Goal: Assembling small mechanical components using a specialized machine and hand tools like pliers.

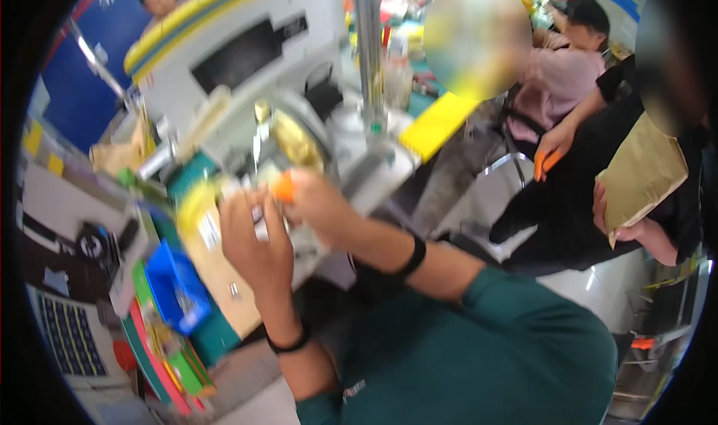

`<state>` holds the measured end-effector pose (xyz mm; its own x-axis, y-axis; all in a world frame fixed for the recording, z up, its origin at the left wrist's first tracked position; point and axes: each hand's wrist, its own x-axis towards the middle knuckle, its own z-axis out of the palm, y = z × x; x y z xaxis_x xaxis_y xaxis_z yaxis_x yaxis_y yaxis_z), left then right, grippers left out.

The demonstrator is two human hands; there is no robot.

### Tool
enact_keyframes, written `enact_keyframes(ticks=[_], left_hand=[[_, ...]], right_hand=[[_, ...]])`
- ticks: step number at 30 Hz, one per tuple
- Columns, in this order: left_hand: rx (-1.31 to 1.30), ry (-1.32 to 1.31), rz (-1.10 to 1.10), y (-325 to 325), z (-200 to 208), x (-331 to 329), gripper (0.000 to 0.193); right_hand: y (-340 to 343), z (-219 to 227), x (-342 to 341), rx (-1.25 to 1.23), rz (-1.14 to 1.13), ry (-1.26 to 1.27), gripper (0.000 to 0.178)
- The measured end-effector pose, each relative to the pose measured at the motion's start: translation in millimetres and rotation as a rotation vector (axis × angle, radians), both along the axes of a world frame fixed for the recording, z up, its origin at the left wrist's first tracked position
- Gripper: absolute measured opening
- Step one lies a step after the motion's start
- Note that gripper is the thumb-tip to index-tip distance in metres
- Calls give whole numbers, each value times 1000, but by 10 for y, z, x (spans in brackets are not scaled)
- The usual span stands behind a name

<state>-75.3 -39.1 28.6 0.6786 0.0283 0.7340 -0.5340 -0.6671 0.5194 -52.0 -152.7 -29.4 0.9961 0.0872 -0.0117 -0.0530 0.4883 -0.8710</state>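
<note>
Watching remotely through the head camera, I look down on two bare hands held close together above a cluttered workbench, all slightly blurred. The right hand comes in from the right, its fingers closed around a small orange object, which sits up off the bench, at the centre-left of my view. The left hand rises from below, just beside it, fingers bent and close together; a small pale patch shows between the hands, but I cannot tell whether the left fingers grip anything. Each wrist wears a black band, and the sleeves are dark green. Beyond the hands I make out a shiny gold item, blurred. To the left of the hands lie a yellow packet with a white label and a tan board on a green mat. Farther left stands a blue bin, its contents too blurred to name. A metal pole rises behind the bench, near a flat yellow panel. At my right, a person in black holds an orange tool and a brown paper envelope.
</note>
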Motion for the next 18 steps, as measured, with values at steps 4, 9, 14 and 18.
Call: enact_keyframes(ticks=[4, 9, 14, 18], left_hand=[[-138, 145, -42, -170, -234, 102, 6], [-56, 7, -46, -110, -26, -31, 6], [-48, -9, -50, -180, -144, 165, 5], [-67, 7, -29, -172, -144, 130, 3]], right_hand=[[-235, 71, 200, 114, 241, 104, 15], [-8, -44, 114, -70, 29, -51, 16], [-103, 140, 293, 106, 67, 97, 18], [-130, 250, 256, 68, 144, 95, 13]])
